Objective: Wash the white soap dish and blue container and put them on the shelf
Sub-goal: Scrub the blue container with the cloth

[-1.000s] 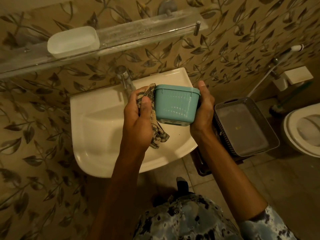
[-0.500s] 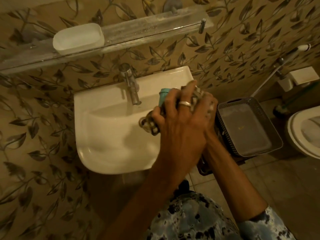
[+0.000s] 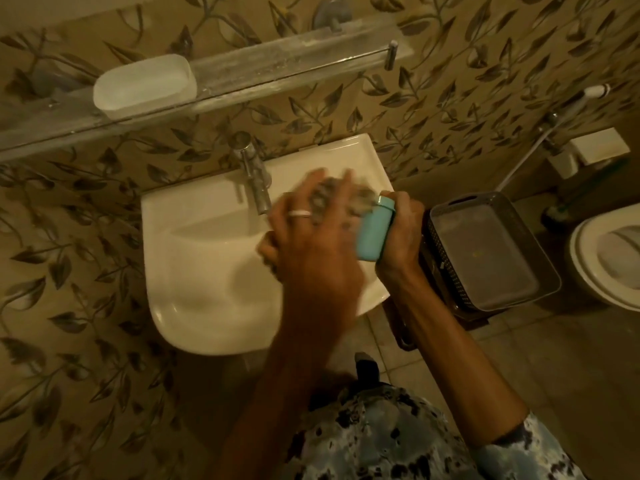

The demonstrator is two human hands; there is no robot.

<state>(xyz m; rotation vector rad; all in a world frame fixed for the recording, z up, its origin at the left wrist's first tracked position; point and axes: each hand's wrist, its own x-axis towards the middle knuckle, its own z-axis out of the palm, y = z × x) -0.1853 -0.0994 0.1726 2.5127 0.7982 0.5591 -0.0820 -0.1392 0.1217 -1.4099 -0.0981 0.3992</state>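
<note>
Over sink (image 3: 194, 271): R hand (image 3: 398, 233) fingers round blue container (image 3: 374, 233), L hand (image 3: 311, 237) fingers on cloth (image 3: 329, 199); no legible writing.

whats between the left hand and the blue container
In the head view, a patterned cloth, blurred by motion, sits between the left hand and the blue container. The right hand grips the container from its other side.

Over the sink (image 3: 194, 271), the right hand (image 3: 398, 237) grips the blue container (image 3: 374, 233); the blurred left hand (image 3: 311, 230) presses what seems a patterned cloth (image 3: 360, 199) against it. The white soap dish (image 3: 143, 86) sits on the shelf (image 3: 277, 65).
</note>
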